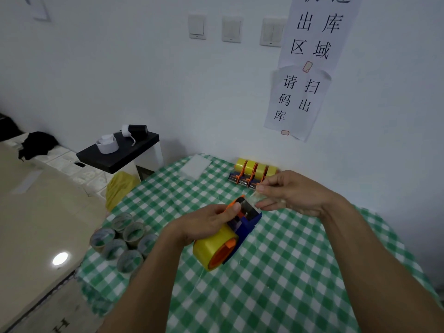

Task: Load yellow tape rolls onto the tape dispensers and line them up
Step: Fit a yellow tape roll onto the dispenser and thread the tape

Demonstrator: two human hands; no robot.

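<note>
A blue and orange tape dispenser (248, 224) is gripped by the left hand (206, 222), whose fingers are curled round its orange top, and it is held tilted just above the green checked tabletop (288, 272). A yellow tape roll (207, 247) is seated on the near end of the dispenser. The clear free end of the tape (255, 198) is pinched between the thumb and fingertips of the right hand (296, 193), just past the far head of the dispenser. Farther off, by the wall, a row of loaded dispensers (254, 173) is lined up side by side, each carrying a yellow roll. At the left edge of the tabletop a cluster of empty cardboard cores (122, 241) is gathered upright. A white pad (195, 167) is laid at the far edge, left of the row.
</note>
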